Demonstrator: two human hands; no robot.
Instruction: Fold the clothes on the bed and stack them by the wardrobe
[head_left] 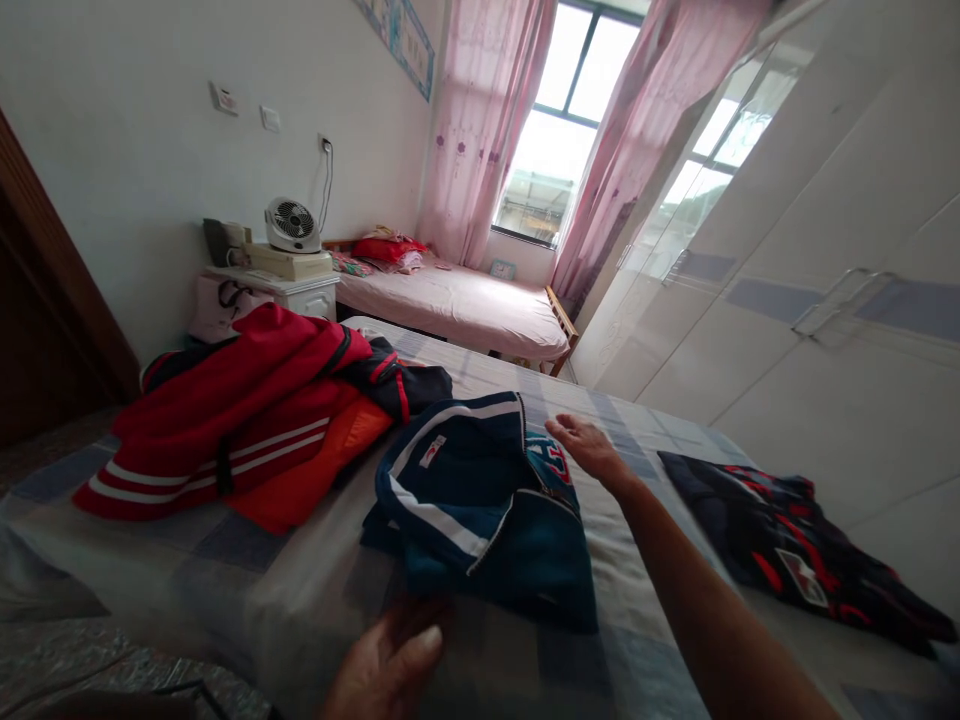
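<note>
A folded dark teal-blue zip jacket (pixel 517 560) with white collar stripes lies on the bed in front of me. Its zip is partly undone at the neck, and a red-and-white letter patch shows on the chest. By the near left edge of the jacket is my left hand (pixel 390 655), thumb apart from the fingers; the fingertips are dim, and whether they touch the cloth is unclear. My right hand (pixel 589 445) reaches along the jacket's far right side, fingers extended beside the patch. Neither hand visibly grips anything.
Red, orange and black clothes (pixel 262 430) are heaped at the left of the checked bedsheet (pixel 637 620). A folded black-and-red garment (pixel 795 540) lies at the right. Beyond stand a nightstand (pixel 300 292) with a fan (pixel 292 225), a pink bed (pixel 450 305) and white wardrobes (pixel 750 330).
</note>
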